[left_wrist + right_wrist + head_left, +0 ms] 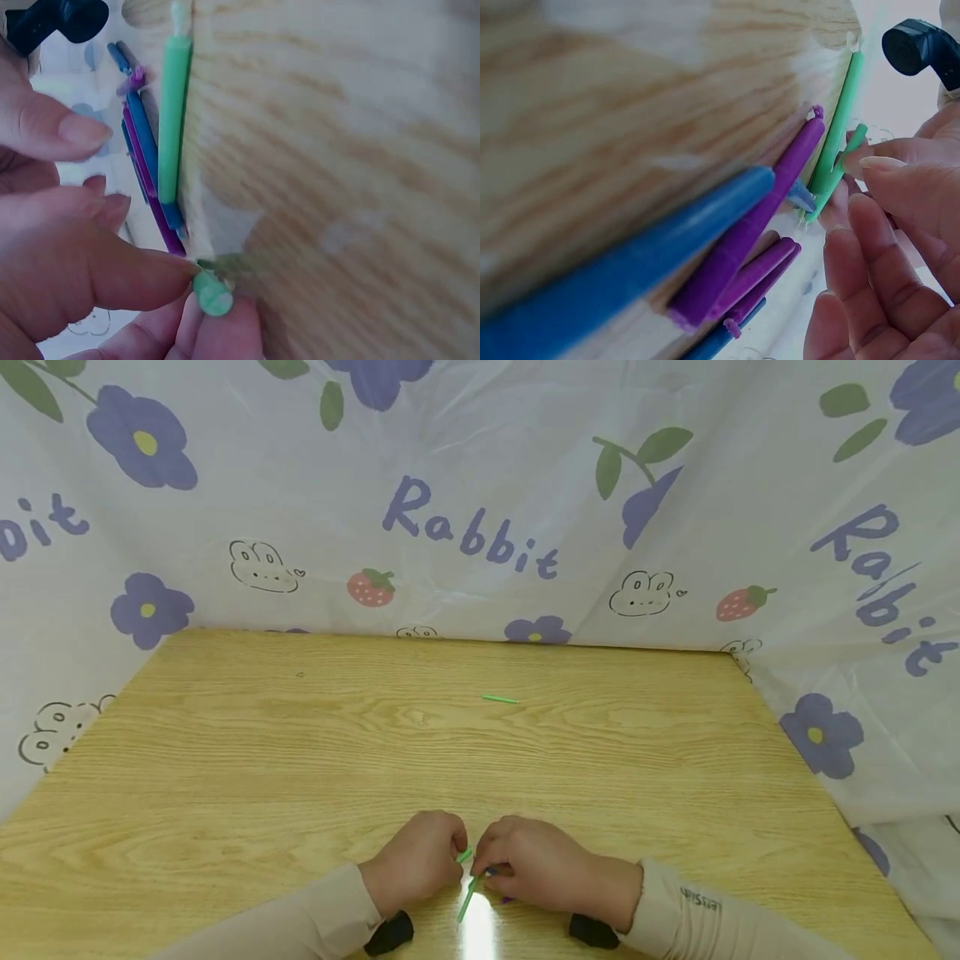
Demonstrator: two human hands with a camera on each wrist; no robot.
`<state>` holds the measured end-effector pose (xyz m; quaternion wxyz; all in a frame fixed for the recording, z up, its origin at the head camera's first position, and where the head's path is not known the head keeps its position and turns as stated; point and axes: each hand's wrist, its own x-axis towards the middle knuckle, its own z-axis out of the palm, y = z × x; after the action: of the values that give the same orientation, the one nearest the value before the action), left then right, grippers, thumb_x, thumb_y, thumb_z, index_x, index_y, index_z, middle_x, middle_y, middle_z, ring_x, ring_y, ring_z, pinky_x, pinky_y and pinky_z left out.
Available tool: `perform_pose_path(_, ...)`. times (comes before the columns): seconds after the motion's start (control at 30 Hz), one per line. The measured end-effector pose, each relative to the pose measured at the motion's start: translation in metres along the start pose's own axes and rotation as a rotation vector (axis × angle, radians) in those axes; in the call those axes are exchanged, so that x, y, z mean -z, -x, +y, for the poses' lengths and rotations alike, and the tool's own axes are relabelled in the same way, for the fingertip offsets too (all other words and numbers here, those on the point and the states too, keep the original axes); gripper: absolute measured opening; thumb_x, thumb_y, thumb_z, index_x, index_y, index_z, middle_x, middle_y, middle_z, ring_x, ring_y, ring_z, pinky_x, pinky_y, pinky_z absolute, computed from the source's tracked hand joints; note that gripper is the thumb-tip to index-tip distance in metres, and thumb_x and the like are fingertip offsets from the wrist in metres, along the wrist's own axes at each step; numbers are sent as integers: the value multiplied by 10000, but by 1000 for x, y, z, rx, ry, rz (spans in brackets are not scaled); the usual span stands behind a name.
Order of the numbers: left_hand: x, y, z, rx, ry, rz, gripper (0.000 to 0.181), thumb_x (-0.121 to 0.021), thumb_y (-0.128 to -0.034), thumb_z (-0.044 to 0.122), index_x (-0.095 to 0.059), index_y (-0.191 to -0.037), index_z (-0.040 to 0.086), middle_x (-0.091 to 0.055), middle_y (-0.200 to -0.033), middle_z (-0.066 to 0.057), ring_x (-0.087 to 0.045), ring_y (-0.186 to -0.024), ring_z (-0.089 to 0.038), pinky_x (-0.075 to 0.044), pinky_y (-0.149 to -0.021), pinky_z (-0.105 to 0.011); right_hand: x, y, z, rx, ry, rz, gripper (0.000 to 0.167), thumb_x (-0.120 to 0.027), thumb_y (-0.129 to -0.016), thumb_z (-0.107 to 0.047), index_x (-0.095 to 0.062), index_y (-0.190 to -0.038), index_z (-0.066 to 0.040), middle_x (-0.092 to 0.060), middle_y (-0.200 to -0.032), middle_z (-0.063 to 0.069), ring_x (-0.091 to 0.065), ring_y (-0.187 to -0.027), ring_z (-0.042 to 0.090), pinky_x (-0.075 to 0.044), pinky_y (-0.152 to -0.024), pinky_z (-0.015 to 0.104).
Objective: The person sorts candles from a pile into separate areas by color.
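Between the thumb and fingers of my left hand (pixel 422 864) a short-looking green candle (pixel 464 855) is pinched, its end toward the camera in the left wrist view (pixel 214 296). My right hand (pixel 536 864) hovers close beside it, fingers apart and loosely bent, with nothing seen between them in the right wrist view. Under the hands lies a longer green candle (pixel 467 900) with a pale wick. Blue (pixel 630 262) and purple candles (pixel 750 217) lie in a loose, overlapping group by the right hand, partly hidden in the head view.
Another thin green candle (pixel 500 699) lies alone toward the back of the wooden table (pixel 300 760). A patterned cloth (pixel 480 460) hangs behind and around the table. Black wrist cameras (pixel 390 933) show below both wrists.
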<state>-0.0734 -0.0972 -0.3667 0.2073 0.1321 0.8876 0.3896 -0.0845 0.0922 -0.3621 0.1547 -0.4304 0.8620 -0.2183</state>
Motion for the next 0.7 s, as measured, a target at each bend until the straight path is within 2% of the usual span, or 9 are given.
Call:
perform_pose_path(0.17, 5, 1, -4, -2, 4, 49, 166, -630, -705, -154, -638, -825, -40, -543, -691, -38, -493, -602, -148, -451, -559, -268, -2, -2, -1, 34, 33, -2, 117, -701, -877, -99, -766, -970, -130, -653, -1012, -82, -568, -951, 13, -463, -827, 147)
perform_pose_path(0.37, 14, -1, -8, 26, -1, 128, 187, -621, -688, -150, -620, -792, 6, -547, -716, -28, -501, -643, -149, -448, -579, -267, -3, -3, -3, 72, 50, -5, 145, -688, -871, -68, -772, -965, -141, -650, -994, -99, -555, -942, -9, -450, -829, 126)
perform_pose_path(0.7, 27, -8, -14, 54, 31, 196, 169, -645, -731, -128, -625, -822, 14, -560, -758, -38, -494, -691, -160, -452, -632, -295, -2, -8, -5, 111, 38, -46, 162, -690, -868, -62, -770, -932, -188, -643, -964, -132, -546, -943, -19, -431, -847, 128)
